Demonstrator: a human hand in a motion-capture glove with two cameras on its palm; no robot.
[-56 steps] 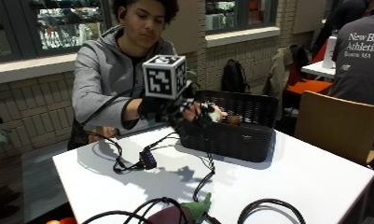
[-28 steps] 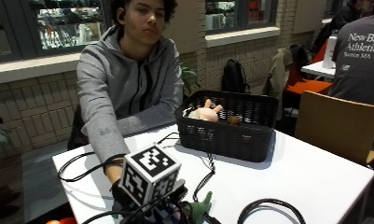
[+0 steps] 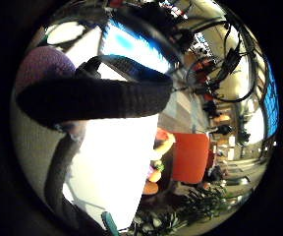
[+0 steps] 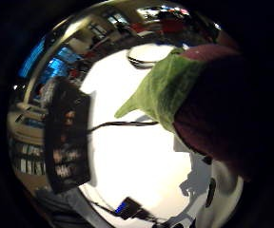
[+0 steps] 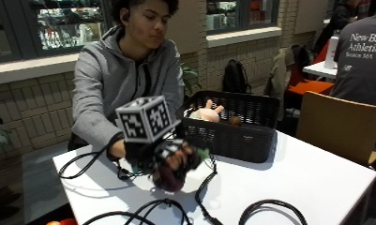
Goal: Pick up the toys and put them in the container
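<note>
Your gloved right hand [image 5: 166, 157] was curled around a dark purple plush toy [image 5: 170, 174] with a green leafy top [image 4: 163, 90], lifted clear of the white table [image 5: 287, 178] and just beside the near wall of the black wire basket [image 5: 237, 136]. A pink plush animal [image 5: 206, 113] already lay inside the basket.

You risked two things from there. The cables [image 5: 203, 187] looped on the table directly under your hand, and a low swing could have dragged them or caught the toy. The toy also hung below the basket's rim, so a flat move across would likely have knocked it against the wall rather than over it.

The toy's long axis ran roughly upright in the outside view, its rounded purple end hanging down below your fingers; the thumb-side palm view showed the green end with a leaf tip pointing toward the basket.
</note>
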